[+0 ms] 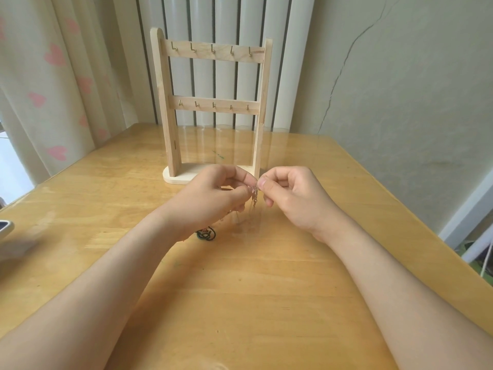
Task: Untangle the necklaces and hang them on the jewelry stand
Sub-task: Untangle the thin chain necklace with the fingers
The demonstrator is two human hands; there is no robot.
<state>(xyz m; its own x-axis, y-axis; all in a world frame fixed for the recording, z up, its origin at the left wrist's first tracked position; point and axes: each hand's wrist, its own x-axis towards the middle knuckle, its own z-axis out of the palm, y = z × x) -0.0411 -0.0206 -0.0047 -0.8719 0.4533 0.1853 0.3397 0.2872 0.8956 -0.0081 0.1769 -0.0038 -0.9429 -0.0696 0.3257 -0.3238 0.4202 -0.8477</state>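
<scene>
Pinching thin chain (254, 193) between both grips, dangling below

The stand (213, 56) is on the table (240, 289) near the far edge, about midway along it. Just before its base the left hand (213, 193) and right hand (293, 198) meet above the table, pinching a chain (254, 194) that hangs between them. A cord (206, 234) lies on the table beside the left wrist. A radiator (226, 22) is behind the far edge, and a curtain (53, 76) is beyond the far left corner.

A glossy wooden table (266, 303) fronts a heart-print curtain (53, 84) and cracked wall (400, 89).
</scene>
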